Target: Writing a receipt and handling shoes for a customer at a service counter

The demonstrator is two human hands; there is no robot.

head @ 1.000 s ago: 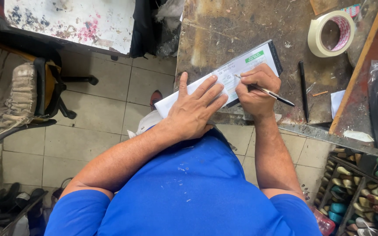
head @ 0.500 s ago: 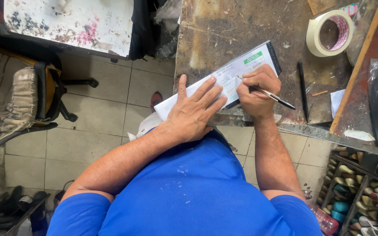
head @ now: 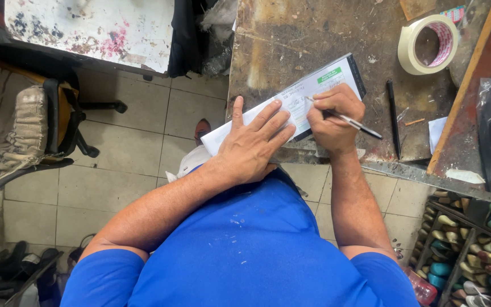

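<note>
Head view: we press our flat, open left hand [head: 254, 145] on the pad [head: 291, 105] while our right hand [head: 331, 119], gripping the pen [head: 350, 120], should write lightly.

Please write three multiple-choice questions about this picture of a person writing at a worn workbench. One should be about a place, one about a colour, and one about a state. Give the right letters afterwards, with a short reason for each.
1. Where does the roll of tape lie?
A. on the workbench, beyond the right hand
B. on the floor tiles
C. on the chair

2. What colour is the person's shirt?
A. white
B. blue
C. red

3. What is the left hand doing?
A. gripping the pen
B. lifting the tape
C. lying flat on the paper pad

Answers: 1 A, the tape rests on the workbench top, at its far right. 2 B, the shirt is plain blue. 3 C, the left hand is spread on the paper pad, while the right hand holds the pen with its tip on the pad.
</note>
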